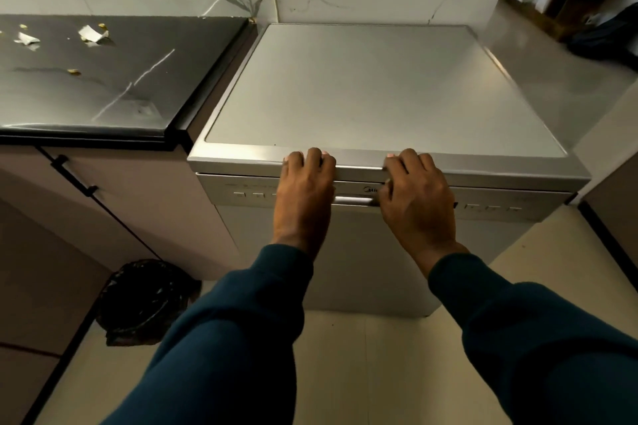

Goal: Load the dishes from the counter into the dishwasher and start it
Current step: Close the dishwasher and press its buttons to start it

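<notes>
Both hands lay on the dishwasher's front edge, its door closed.
Scraps (pixel 91 34) littered the dark counter (pixel 103 86) at far left, and a bin (pixel 145 300) sat below; the left hand (pixel 303 190) rested flat, grasping nothing, on the dishwasher (pixel 379 86), while the right hand (pixel 416 197) curled its fingers (pixel 386 191) near the handle (pixel 354 200) — grip unclear.

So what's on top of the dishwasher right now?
Only fingertips: the left hand and right hand curl over the front edge of the dishwasher, whose flat top is otherwise bare. Its door is shut, so the inside is hidden.
</notes>
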